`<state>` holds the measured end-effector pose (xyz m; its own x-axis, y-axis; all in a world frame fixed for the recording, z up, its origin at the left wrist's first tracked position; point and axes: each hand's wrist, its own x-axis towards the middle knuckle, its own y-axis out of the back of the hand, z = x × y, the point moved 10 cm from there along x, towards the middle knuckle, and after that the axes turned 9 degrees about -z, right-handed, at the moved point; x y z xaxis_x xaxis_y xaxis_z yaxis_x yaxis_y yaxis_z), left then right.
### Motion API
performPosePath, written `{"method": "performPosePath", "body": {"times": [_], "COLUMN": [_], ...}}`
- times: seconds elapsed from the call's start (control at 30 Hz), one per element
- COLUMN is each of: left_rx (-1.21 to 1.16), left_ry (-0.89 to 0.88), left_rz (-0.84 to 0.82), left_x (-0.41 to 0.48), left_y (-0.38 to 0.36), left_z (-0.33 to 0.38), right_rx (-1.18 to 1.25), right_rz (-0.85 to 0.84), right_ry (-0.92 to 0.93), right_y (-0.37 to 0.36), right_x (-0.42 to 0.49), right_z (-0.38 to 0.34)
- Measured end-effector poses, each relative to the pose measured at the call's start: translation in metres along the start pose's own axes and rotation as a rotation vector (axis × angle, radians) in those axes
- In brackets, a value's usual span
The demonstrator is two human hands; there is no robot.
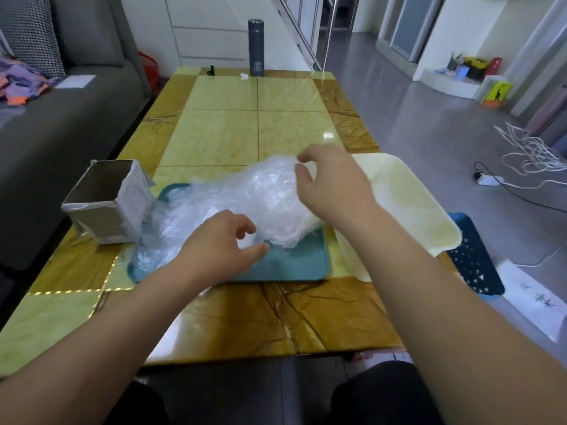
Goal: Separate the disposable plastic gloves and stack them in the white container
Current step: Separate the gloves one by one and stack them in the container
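Plastic gloves [245, 194], right hand [333, 185] pinching top, left hand [219, 240] curled

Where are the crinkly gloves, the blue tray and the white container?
gloves [245, 194]: head view, middle of the crumpled clear pile.
blue tray [294, 265]: head view, bare floor near its front right corner.
white container [408, 204]: head view, bare inside floor.
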<state>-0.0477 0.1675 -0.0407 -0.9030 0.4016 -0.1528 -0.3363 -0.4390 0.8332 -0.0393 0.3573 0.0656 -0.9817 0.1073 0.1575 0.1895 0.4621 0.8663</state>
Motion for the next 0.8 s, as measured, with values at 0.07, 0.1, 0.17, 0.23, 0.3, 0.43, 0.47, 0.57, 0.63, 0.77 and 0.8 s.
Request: {"method": "performPosePath", "body": {"times": [0.07,0.1,0.17,0.23,0.3,0.43,0.47,0.57,0.63,0.77,0.8], "left_rx": [0.123,0.131,0.087,0.053,0.061,0.040,0.043,0.015,-0.008,0.183,0.224], "left_ry": [0.087,0.116,0.119,0.091,0.055,0.021,0.008,-0.031,-0.015,0.137,0.171], "left_rz": [-0.099,-0.129,-0.139,-0.133,-0.119,-0.108,-0.110,-0.117,-0.076,-0.093,-0.153], "left_x": [-0.007,-0.011,-0.012,-0.010,-0.005,0.003,0.006,0.012,0.009,-0.010,-0.014], "left_y": [-0.015,-0.020,-0.023,-0.023,-0.023,-0.024,-0.024,-0.018,-0.004,0.018,0.017], "left_z": [-0.037,-0.050,-0.068,-0.074,-0.079,-0.084,-0.086,-0.084,-0.084,-0.099,-0.104], "right_rx": [0.190,0.247,0.282,0.272,0.256,0.236,0.233,0.229,0.188,0.214,0.236], "right_rz": [-0.076,-0.156,-0.307,-0.393,-0.422,-0.424,-0.429,-0.397,-0.320,-0.298,-0.353], "right_ry": [0.029,0.000,-0.068,-0.112,-0.129,-0.127,-0.117,-0.078,-0.026,0.126,0.150], "right_y": [-0.041,-0.066,-0.114,-0.145,-0.163,-0.180,-0.182,-0.179,-0.172,-0.175,-0.182], "right_x": [-0.008,-0.011,-0.017,-0.022,-0.023,-0.019,-0.018,-0.013,-0.010,-0.015,-0.018], "right_z": [-0.021,-0.024,-0.024,-0.016,-0.007,0.004,0.004,-0.001,-0.008,-0.033,-0.038]}}
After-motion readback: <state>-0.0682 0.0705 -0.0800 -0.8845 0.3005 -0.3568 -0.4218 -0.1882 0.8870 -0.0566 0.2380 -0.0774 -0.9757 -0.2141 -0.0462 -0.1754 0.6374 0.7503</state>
